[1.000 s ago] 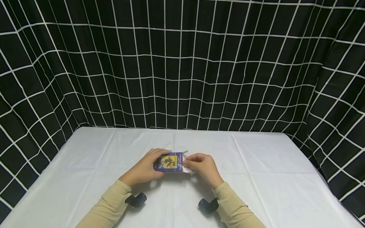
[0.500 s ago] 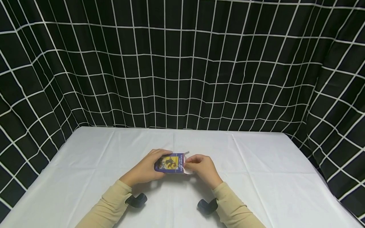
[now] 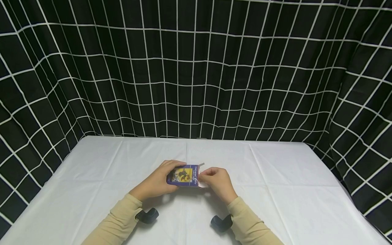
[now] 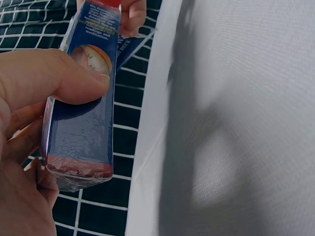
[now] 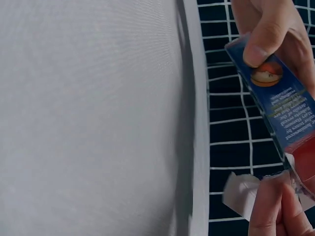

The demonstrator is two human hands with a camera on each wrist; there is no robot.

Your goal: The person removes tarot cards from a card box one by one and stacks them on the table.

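A blue tarot card box [image 3: 183, 175] with a yellow picture on its front is held above the table in the head view. My left hand [image 3: 158, 179] grips its left end, with the thumb [image 4: 83, 81] pressed on the narrow printed side in the left wrist view. At the opened right end, my right hand [image 3: 218, 182] has thumb and fingers pinched together at the box's mouth. A pale flap [image 5: 241, 193] sticks out beside these fingers in the right wrist view. Exactly what the fingertips pinch there is partly hidden. Clear, wrinkled wrap [image 4: 74, 181] shows at the box's lower end.
A white cloth [image 3: 291, 197] covers the table under both hands. Black curtains [image 3: 196, 75] with white grid lines stand behind and at both sides. Dark wrist-worn devices [image 3: 147, 215] show below the hands.
The box and my left hand have shifted slightly right. My right hand stays at the opened end, its fingertips a little closer into the mouth, and its wrist has drifted slightly left.
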